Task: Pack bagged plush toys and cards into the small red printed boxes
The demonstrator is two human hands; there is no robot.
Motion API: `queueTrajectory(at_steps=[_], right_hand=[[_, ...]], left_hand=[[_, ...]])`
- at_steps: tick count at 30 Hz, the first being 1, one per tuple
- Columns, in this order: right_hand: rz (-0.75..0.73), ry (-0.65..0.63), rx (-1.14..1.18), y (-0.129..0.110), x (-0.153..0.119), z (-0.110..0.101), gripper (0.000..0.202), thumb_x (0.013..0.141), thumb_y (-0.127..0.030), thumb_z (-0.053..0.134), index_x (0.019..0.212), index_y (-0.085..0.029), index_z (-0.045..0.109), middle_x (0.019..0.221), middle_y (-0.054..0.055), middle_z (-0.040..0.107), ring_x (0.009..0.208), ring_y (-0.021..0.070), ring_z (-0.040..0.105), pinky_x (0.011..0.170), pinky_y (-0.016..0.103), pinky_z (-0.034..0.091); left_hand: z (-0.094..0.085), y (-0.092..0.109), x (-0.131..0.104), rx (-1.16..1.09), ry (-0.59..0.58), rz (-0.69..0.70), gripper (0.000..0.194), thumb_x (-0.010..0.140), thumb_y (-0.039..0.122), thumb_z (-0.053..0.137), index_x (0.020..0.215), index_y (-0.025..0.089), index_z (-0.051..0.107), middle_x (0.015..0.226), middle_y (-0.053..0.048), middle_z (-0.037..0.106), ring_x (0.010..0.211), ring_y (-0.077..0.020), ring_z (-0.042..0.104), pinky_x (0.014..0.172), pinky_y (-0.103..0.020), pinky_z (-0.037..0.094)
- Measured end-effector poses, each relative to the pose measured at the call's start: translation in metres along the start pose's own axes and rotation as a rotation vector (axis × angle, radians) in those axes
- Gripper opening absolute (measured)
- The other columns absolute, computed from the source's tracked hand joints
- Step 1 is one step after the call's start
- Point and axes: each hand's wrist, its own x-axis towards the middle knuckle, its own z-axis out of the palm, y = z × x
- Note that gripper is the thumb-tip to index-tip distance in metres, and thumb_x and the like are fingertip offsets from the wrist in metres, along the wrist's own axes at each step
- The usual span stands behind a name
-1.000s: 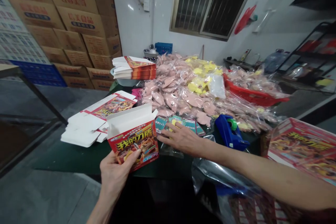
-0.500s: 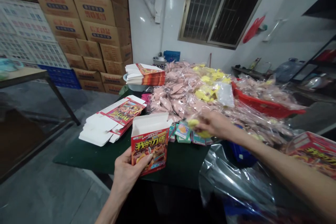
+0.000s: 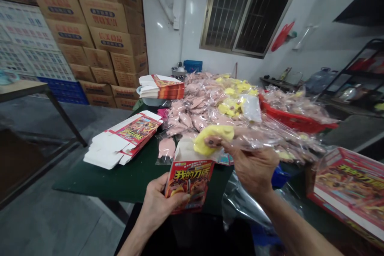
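My left hand (image 3: 160, 200) is wrapped round a small red printed carton (image 3: 193, 182), held upright with its white top flap raised. Pinched in my right hand (image 3: 255, 168) is a yellow and pink toy (image 3: 213, 136), its pink part trailing to the right in clear wrap. The toy's yellow end is right at the carton's mouth; whether any of it is inside I cannot tell. Behind the carton lies a pink bagged toy (image 3: 167, 148). Colourful cards (image 3: 225, 160) are partly hidden by the carton and my right hand.
Flat cartons (image 3: 126, 138) lie on the green table (image 3: 99, 180) at left, with another stack (image 3: 162, 88) behind. Bagged pink toys (image 3: 201, 104) are heaped at the back. A red basket (image 3: 291, 120), a clear plastic bag (image 3: 246, 200) and a larger printed box (image 3: 351, 184) are at right.
My right hand has come left from near the cards, bringing the toy to the carton's mouth. My left hand has shifted the carton slightly right, and the pink bagged toy behind now shows.
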Motion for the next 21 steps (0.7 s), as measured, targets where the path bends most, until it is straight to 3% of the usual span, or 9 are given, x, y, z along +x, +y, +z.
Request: queueTrajectory(at_steps=[3, 6, 8, 10, 12, 15, 17, 19, 21], right_hand=[[0.015, 0.006, -0.04, 0.003, -0.011, 0.007, 0.007, 0.074, -0.021, 0.067, 0.067, -0.02, 0.066, 0.072, 0.0, 0.071, 0.064, 0.0143, 0.065, 0.058, 0.027, 0.053], [0.121, -0.087, -0.088, 0.007, -0.014, 0.01, 0.014, 0.072, -0.028, 0.068, 0.063, -0.019, 0.063, 0.058, -0.002, 0.065, 0.052, 0.0122, 0.059, 0.049, 0.025, 0.048], [0.208, -0.159, -0.091, 0.009, -0.01, 0.007, 0.018, 0.071, -0.031, 0.069, 0.063, -0.018, 0.06, 0.057, -0.002, 0.063, 0.053, 0.0124, 0.057, 0.052, 0.026, 0.048], [0.275, -0.237, -0.058, 0.01, -0.004, 0.002, 0.021, 0.07, -0.033, 0.071, 0.078, -0.018, 0.06, 0.069, 0.0, 0.066, 0.061, 0.014, 0.059, 0.056, 0.028, 0.05], [0.255, -0.262, -0.07, 0.008, 0.0, -0.004, 0.047, 0.066, -0.035, 0.075, 0.105, -0.019, 0.055, 0.088, 0.004, 0.066, 0.071, 0.0163, 0.06, 0.061, 0.031, 0.051], [0.06, -0.064, -0.264, 0.001, -0.004, -0.014, 0.084, 0.062, -0.035, 0.08, 0.133, -0.02, 0.037, 0.113, 0.012, 0.056, 0.089, 0.0222, 0.058, 0.072, 0.038, 0.051], [-0.147, 0.094, -0.361, -0.007, -0.013, -0.019, 0.078, 0.067, -0.03, 0.077, 0.134, -0.02, 0.038, 0.116, 0.012, 0.052, 0.098, 0.0252, 0.055, 0.079, 0.042, 0.05], [-0.365, 0.031, -0.383, -0.014, -0.023, -0.021, 0.057, 0.074, -0.023, 0.07, 0.126, -0.02, 0.046, 0.109, 0.01, 0.055, 0.1, 0.0245, 0.055, 0.082, 0.041, 0.049], [-0.499, -0.185, -0.374, -0.018, -0.031, -0.018, 0.038, 0.08, -0.019, 0.064, 0.116, -0.017, 0.052, 0.099, 0.008, 0.06, 0.095, 0.0223, 0.057, 0.082, 0.038, 0.05]], left_hand=[[0.0, -0.001, 0.0, 0.003, -0.032, 0.01, 0.032, 0.06, 0.029, 0.078, 0.086, 0.013, 0.068, 0.08, -0.007, 0.074, 0.067, -0.0197, 0.068, 0.06, -0.025, 0.055], [-0.001, -0.001, 0.002, 0.045, -0.036, 0.031, 0.033, 0.06, 0.029, 0.079, 0.086, 0.013, 0.069, 0.083, -0.007, 0.074, 0.068, -0.0196, 0.068, 0.062, -0.025, 0.054], [-0.002, -0.001, 0.003, 0.094, -0.025, 0.036, 0.033, 0.061, 0.03, 0.078, 0.087, 0.012, 0.069, 0.083, -0.007, 0.074, 0.07, -0.0208, 0.068, 0.063, -0.026, 0.054], [-0.003, -0.001, 0.005, 0.138, -0.016, 0.039, 0.035, 0.062, 0.031, 0.078, 0.089, 0.012, 0.069, 0.082, -0.008, 0.074, 0.071, -0.0219, 0.068, 0.064, -0.027, 0.054], [-0.002, -0.001, 0.007, 0.13, -0.013, 0.035, 0.036, 0.062, 0.032, 0.077, 0.091, 0.012, 0.068, 0.082, -0.007, 0.074, 0.072, -0.0225, 0.068, 0.065, -0.028, 0.055], [0.003, -0.001, 0.01, 0.054, -0.007, 0.015, 0.036, 0.062, 0.032, 0.078, 0.091, 0.013, 0.068, 0.084, -0.007, 0.074, 0.073, -0.022, 0.068, 0.067, -0.028, 0.055], [0.005, -0.001, 0.012, 0.048, 0.012, 0.007, 0.035, 0.062, 0.032, 0.078, 0.09, 0.013, 0.068, 0.084, -0.007, 0.074, 0.072, -0.0209, 0.068, 0.066, -0.027, 0.054], [0.007, -0.001, 0.012, 0.073, 0.022, 0.026, 0.035, 0.062, 0.033, 0.078, 0.089, 0.013, 0.068, 0.081, -0.006, 0.073, 0.07, -0.02, 0.067, 0.064, -0.026, 0.054], [0.007, 0.0, 0.011, 0.114, 0.032, 0.081, 0.035, 0.061, 0.033, 0.078, 0.088, 0.013, 0.069, 0.077, -0.005, 0.072, 0.067, -0.0184, 0.065, 0.061, -0.024, 0.052]])
